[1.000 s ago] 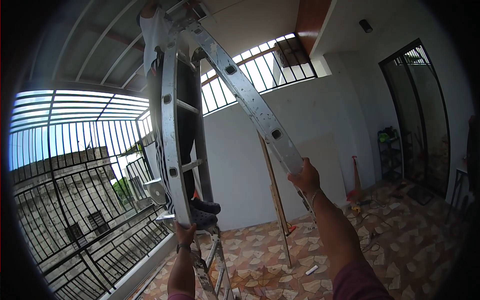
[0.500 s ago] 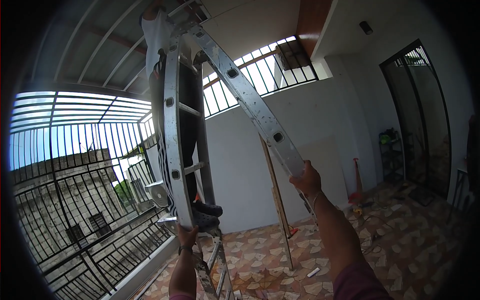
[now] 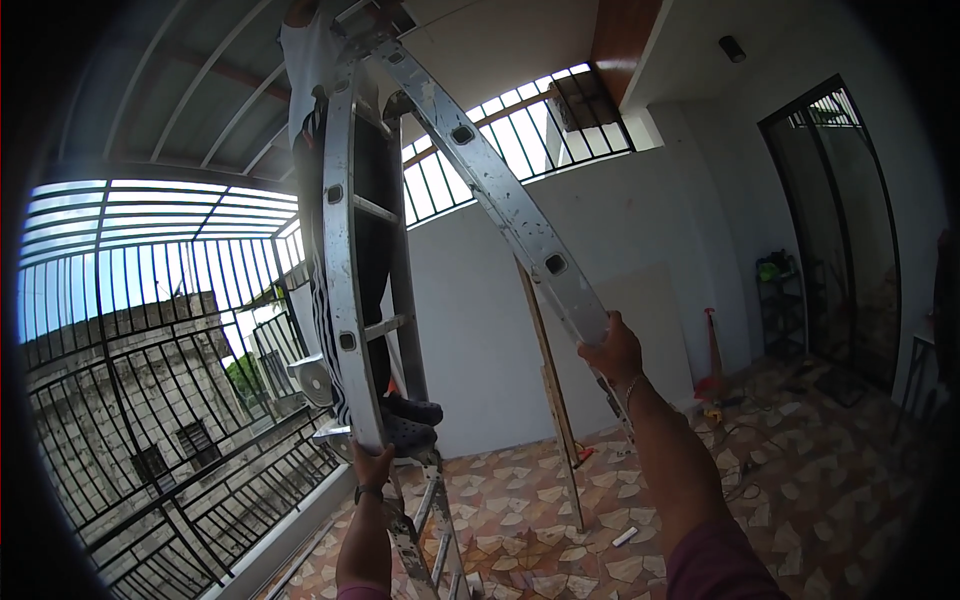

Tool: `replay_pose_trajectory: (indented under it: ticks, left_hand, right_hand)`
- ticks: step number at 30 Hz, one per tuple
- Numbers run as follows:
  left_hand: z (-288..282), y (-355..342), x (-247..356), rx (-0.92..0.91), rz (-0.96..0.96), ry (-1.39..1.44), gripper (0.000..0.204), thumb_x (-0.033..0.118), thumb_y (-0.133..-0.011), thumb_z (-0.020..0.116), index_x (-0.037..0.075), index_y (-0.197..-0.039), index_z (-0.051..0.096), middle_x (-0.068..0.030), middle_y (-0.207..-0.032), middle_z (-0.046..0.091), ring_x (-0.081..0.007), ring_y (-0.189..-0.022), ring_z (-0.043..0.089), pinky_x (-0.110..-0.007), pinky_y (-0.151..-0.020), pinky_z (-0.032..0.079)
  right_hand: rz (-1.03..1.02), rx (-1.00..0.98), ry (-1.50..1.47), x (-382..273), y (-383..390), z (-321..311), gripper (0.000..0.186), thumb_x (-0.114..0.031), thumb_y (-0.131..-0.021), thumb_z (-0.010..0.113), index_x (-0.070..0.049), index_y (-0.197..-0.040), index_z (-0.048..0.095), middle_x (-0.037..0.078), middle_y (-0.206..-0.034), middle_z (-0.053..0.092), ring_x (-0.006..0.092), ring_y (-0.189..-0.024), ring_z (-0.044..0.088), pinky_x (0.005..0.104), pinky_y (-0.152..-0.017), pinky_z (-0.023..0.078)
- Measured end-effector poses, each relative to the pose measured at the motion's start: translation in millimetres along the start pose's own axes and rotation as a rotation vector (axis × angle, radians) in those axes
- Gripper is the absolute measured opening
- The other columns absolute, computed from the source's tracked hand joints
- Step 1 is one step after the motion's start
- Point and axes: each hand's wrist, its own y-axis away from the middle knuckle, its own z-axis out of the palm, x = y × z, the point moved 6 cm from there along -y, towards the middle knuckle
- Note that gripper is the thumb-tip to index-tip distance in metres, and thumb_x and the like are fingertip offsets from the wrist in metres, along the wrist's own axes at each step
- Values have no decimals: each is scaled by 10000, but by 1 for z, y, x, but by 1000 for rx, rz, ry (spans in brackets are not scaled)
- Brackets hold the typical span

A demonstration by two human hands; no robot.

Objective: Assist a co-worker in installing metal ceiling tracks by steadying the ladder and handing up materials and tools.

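A tall aluminium stepladder (image 3: 342, 255), splashed with paint, stands spread in front of me. Low on its left side, my left hand (image 3: 373, 464) is closed around the rail, just below a person's shoes. My right hand (image 3: 612, 350) grips the slanting right rail (image 3: 500, 195) at about mid-height. On the left section of the ladder stands a person (image 3: 310, 180) in a white top, dark striped trousers and dark clogs (image 3: 408, 425). The person's upper part reaches toward the ceiling and is partly cut off by the picture's edge.
Black metal railing (image 3: 160, 400) runs along the left, with an outdoor air-conditioning unit (image 3: 313, 380) beside it. Wooden strips (image 3: 560, 420) lean against the white wall. An orange-red tool (image 3: 710, 350), a cord (image 3: 750, 470) and a small white piece (image 3: 625, 537) are on the patterned floor. A shelf (image 3: 782, 305) stands right.
The view has shifted slightly, so the ladder sits a little further left and higher. Both hands keep their hold on the rails, and the person stays on the ladder.
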Motion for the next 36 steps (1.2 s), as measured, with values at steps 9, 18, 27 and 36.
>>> replay_pose_trajectory:
  ticks: [9,18,27,36]
  left_hand:
    - [1,-2,-8,-4,6,-4,653,247,-604,741,5,-1085,373,-175,-949,558,-272,-839,565,-367,-759,456]
    - [-1,0,-3,5,-21,-25,663,241,-600,745,1,-1096,376,-187,-965,561,-274,-861,570,-365,-760,459]
    - [0,1,-3,-18,-66,-2,653,274,-595,746,-1,-1064,386,-225,-962,554,-326,-876,569,-390,-753,451]
    - [3,-3,-7,30,6,-17,652,237,-585,743,-10,-1078,395,-176,-949,554,-259,-844,565,-361,-751,459]
  right_hand:
    - [9,-17,-35,4,-2,5,613,-290,-571,710,-14,-1045,436,204,-959,582,351,-879,583,415,-756,474]
    - [-5,4,-37,-3,-1,1,619,-286,-571,712,-12,-1054,439,203,-956,585,345,-883,585,411,-757,476]
    - [-18,13,23,-5,1,-1,636,-250,-585,722,-14,-1091,418,182,-921,598,305,-844,605,376,-744,482]
    - [-12,1,-17,0,0,2,626,-260,-583,720,-10,-1075,425,180,-904,602,303,-821,609,377,-737,481]
